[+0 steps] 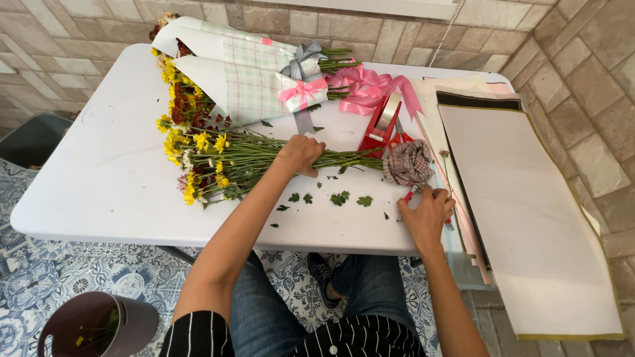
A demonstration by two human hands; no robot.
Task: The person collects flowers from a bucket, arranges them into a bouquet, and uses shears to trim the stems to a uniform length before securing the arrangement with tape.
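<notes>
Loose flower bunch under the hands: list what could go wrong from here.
1. The left hand pins the loose flower bunch at mid-stem only; the checked cloth around the stem ends could slip and the stems splay.
2. The right hand rests on a red-handled tool close to the table edge; a nudge might knock it off.
3. The pink ribbon lies against the tape dispenser and could snag.
</notes>
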